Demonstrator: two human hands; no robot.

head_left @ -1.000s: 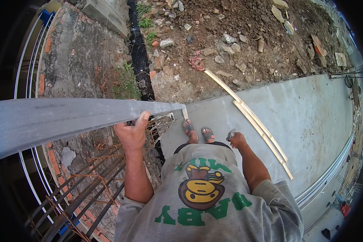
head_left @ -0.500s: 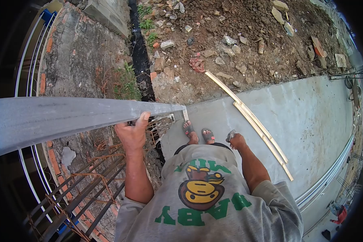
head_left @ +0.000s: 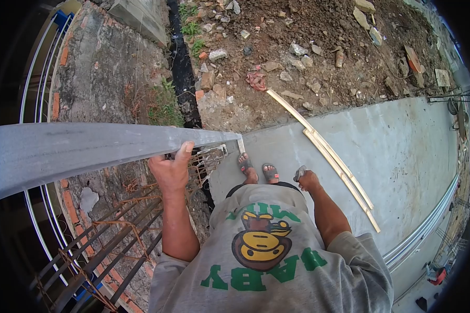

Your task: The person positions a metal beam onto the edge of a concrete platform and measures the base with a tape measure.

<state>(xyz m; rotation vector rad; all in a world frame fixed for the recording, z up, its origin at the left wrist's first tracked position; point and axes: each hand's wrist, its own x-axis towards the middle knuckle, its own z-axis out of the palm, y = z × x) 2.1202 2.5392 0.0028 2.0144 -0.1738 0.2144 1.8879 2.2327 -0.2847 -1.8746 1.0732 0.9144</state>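
A long grey rectangular post [head_left: 89,152] runs from the left edge, where it looks widest, to a narrow far end by my feet. My left hand [head_left: 171,172] grips its near edge, thumb lying on the face and the other fingers partly hidden behind. A short pale strip [head_left: 241,145] shows at the post's far end, just above my sandal. Down at my right side, my right hand [head_left: 309,180] is closed around a small grey object [head_left: 300,172]; its kind cannot be made out. Both of my feet in sandals [head_left: 271,173] stand on the concrete slab [head_left: 402,135].
Two long thin wooden strips [head_left: 339,167] lie on the slab to the right. Rusty rebar [head_left: 115,235] sticks out at lower left, beside a narrow dark gap [head_left: 178,57]. Rubble and soil [head_left: 318,47] lie ahead. Metal pipes [head_left: 423,224] run along the right.
Almost nothing differs. The view has shifted very slightly, and both hands keep the same hold.
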